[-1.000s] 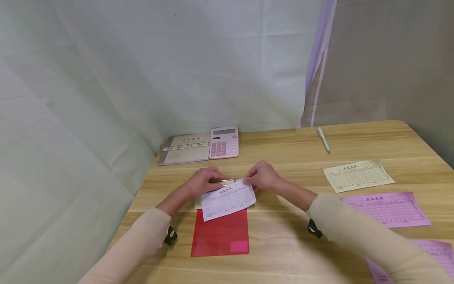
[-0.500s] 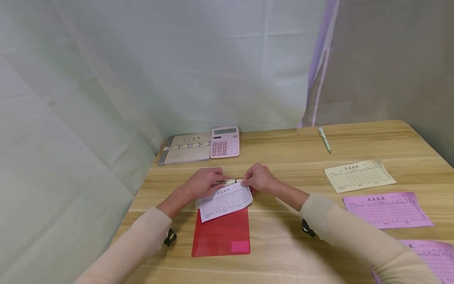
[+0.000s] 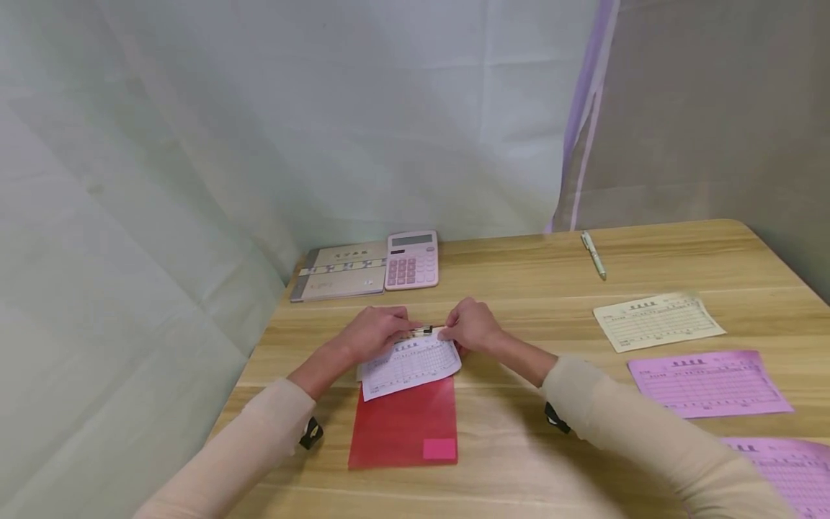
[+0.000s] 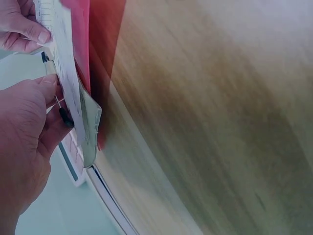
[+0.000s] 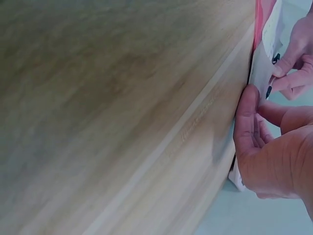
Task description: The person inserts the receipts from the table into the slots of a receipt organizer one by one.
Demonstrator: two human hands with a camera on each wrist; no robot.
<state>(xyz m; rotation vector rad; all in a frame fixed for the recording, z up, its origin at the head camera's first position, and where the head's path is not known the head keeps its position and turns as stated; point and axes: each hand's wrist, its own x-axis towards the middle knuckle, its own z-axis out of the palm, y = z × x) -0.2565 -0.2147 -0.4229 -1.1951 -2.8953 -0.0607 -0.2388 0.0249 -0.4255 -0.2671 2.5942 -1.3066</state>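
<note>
Head: white rectangular paper form with printed grid (image 3: 411, 369) lies tilted over red translucent plastic folder (image 3: 402, 425) on wood-grain table (image 3: 506, 468); shifted slightly up and left since half-second ago, judged better seated toward folder's top. Form heading too small to read; bright pink rectangular label (image 3: 439, 448) shows no readable writing.

Left wrist: left hand (image 4: 24, 129), grip pinching black-tipped metal clip (image 4: 65, 118).

Right wrist: right hand (image 5: 271, 161), grip pinching form's corner; layers beneath cannot be told.

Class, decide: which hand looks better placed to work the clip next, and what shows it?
Probably the left hand: its thumb and fingers are on the clip, while the right hand is occupied, pinching the white slip near its upper corner.
</note>
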